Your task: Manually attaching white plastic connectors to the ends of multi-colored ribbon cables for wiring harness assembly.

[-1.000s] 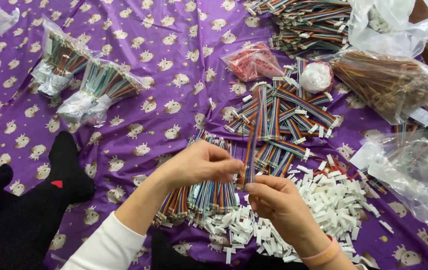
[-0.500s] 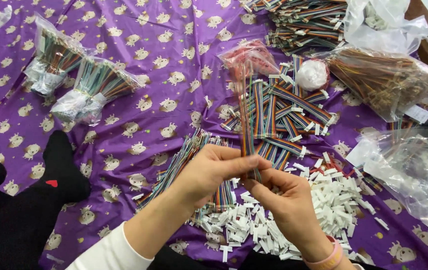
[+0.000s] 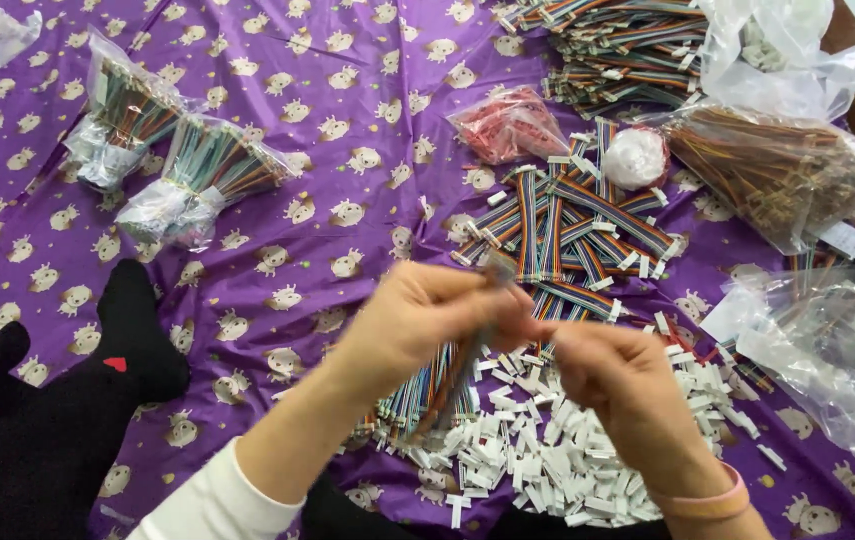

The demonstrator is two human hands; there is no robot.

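Now tilted, blurred rainbow ribbon cable (image 3: 467, 370), pinched between left hand (image 3: 422, 320) and right hand (image 3: 617, 375).

The plastic cloth (image 3: 347, 130) is purple, printed all over with small cream animal figures. The flat ribbon cables (image 3: 567, 230) are striped in rainbow colours. The little plastic connectors (image 3: 547, 460) are white. The near-left sock (image 3: 117, 350) is black with a red mark.

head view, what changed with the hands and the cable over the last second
Both hands have come up off the heap toward the camera: the left hand and right hand now meet, blurred, pinching one rainbow ribbon cable between them, which hangs lower than before. The white connector pile, the bagged cables and the purple cloth lie as they did.
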